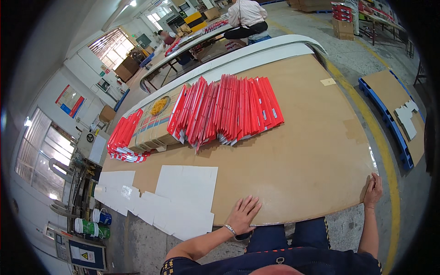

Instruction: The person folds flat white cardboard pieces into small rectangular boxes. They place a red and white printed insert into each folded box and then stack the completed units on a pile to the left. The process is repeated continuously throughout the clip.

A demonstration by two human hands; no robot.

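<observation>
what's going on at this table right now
The person's left hand lies flat on the brown tabletop near its front edge, and the right hand is at the right-hand corner. Neither is on the red packets, which lean in a row farther back, beside a cardboard box with yellow bands on top. White sheets lie at the front left.

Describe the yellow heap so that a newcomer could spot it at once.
On the brown-topped table, find the long row of red packets. Just left of it lies a striped cardboard carton. Toward its far end sits the yellow heap: rounded and tangled-looking, unlike the flat red packets on both sides.
</observation>
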